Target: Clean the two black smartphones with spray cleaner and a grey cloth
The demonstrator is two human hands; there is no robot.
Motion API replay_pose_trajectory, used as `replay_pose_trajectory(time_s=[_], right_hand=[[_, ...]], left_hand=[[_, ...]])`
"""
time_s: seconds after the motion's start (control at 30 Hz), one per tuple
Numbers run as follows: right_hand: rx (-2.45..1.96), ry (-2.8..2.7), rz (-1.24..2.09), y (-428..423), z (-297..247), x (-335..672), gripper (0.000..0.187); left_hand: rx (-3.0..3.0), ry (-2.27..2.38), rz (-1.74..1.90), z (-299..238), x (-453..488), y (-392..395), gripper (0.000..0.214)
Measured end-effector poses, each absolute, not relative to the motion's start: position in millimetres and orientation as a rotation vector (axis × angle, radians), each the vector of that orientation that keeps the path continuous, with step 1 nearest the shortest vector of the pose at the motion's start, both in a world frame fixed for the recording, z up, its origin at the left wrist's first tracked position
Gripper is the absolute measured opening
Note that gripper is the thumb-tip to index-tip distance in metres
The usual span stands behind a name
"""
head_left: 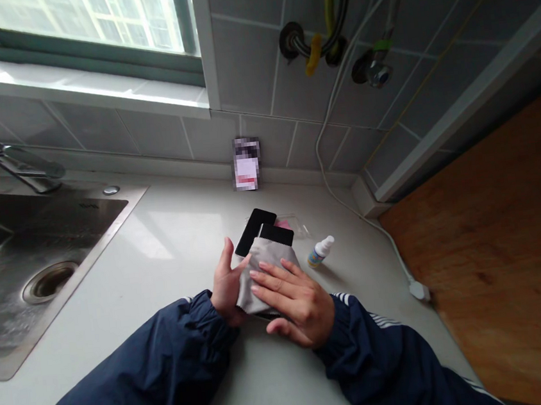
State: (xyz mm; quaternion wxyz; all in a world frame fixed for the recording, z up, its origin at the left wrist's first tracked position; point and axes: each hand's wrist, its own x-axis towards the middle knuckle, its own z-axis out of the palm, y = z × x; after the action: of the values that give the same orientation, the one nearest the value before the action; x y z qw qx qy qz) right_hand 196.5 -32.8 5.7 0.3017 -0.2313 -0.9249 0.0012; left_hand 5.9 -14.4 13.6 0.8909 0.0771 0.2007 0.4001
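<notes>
A grey cleaning cloth (262,264) with a zigzag edge lies over a black smartphone (277,233), whose dark top end sticks out past it. My left hand (225,281) supports the phone at its left side, thumb raised; its other fingers are mostly hidden. On top of the cloth, my right hand (295,300) lies flat with fingers stretched out, pressing it against the phone. Just behind is another flat black phone-shaped item (255,226) on the counter. To the right stands a small white spray bottle (321,252) with a coloured label.
Behind the phone lies a clear plastic case (296,220) with something pink in it. A pixelated upright item (246,164) leans at the tiled wall. A steel sink (121,212) and tap (15,161) are left. A white cable (348,204) runs down to a plug (419,290) beside a wooden panel (491,237).
</notes>
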Motion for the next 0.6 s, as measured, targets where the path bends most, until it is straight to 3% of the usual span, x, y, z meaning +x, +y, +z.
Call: replay_pose_trajectory(time_s=[0.6], right_hand=[[-1.092,-2.329,-0.057,-32.1,-0.9,196.1,0.071]], left_hand=[[0.399,0.207,0.850,8.8,18.9,-15.9,0.084]])
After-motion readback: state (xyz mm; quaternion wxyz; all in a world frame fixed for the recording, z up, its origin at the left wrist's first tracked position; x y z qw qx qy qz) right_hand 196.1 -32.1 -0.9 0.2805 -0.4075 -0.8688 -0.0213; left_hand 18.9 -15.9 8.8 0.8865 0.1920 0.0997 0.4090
